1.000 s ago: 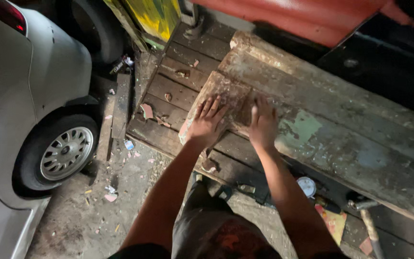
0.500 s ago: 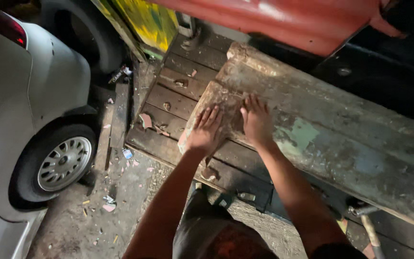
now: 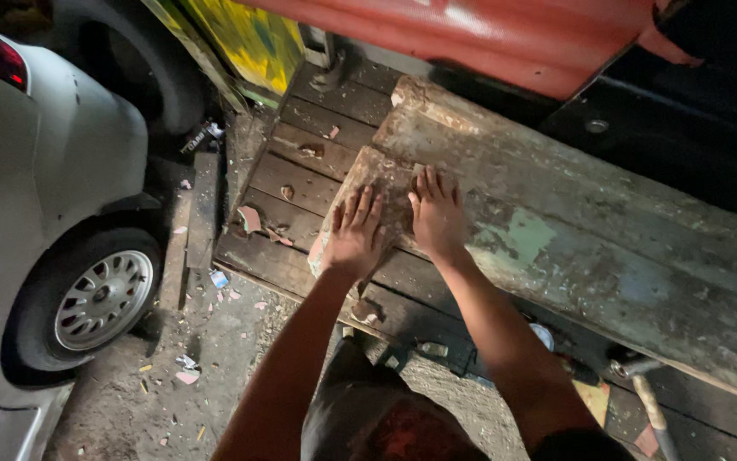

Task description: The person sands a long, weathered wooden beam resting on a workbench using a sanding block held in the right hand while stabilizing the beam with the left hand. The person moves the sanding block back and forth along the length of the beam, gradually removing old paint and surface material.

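A dim, littered yard floor of packed dirt [image 3: 215, 376] runs under a low platform of dark, weathered wooden slats [image 3: 300, 183], its boards grimy and dotted with chips of rubble. Across that platform lies a long, thick wooden plank with rough grey grain and patches of flaking pale green paint [image 3: 573, 248]; it stretches from near the middle of the view off to the right edge, and its near end is worn, chipped and lighter in colour.

Both hands rest on that near end. The left hand [image 3: 355, 235] lies palm down with fingers spread flat over the corner of the plank, gripping nothing. The right hand [image 3: 436, 213] lies just beside it, also flat and open, fingers slightly fanned, pressing on the plank's upper face without closing around anything. The two bare forearms reach up from the bottom of the view.

To the left stands a white car [image 3: 35, 171] with a smooth painted body and a spoked silver alloy wheel [image 3: 99, 299] in a black tyre. Above the plank hangs a curved red metal panel [image 3: 488, 34], and beside it a yellow and green painted board [image 3: 240, 38]. A metal-handled tool [image 3: 646, 401] lies at the lower right, partly hidden.
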`<state>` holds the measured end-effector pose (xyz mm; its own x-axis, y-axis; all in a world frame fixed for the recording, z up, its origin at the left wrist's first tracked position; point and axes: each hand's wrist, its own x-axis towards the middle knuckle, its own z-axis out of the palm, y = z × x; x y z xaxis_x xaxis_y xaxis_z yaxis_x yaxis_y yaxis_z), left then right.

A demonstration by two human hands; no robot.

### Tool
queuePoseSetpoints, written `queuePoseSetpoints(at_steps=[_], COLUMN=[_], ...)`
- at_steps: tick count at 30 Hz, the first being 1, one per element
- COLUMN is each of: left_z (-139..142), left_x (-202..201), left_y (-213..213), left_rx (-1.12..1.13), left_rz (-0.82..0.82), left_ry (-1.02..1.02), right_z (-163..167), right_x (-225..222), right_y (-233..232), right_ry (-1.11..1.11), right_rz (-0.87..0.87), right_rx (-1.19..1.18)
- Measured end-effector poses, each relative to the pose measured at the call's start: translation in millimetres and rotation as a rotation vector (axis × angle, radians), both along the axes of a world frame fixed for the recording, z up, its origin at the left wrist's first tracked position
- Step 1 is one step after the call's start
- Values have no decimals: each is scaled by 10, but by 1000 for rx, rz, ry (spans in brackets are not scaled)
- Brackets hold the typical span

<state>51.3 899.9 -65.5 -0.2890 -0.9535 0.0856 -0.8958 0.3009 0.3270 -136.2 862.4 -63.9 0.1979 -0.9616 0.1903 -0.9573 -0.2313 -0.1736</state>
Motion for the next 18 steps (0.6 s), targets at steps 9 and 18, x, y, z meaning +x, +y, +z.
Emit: queuePoseSetpoints(at_steps=[9, 18], left_z=[-62, -20], left_x=[7, 11], left_y=[14, 10], left_rx=[0, 87], left_rz=[18, 183], left_ry=[-5, 26], right_z=[251, 137], right_x=[4, 13], right_y=[587, 273], right_ry=[248, 59], right_rz=[143, 73], right_rx=[53, 4])
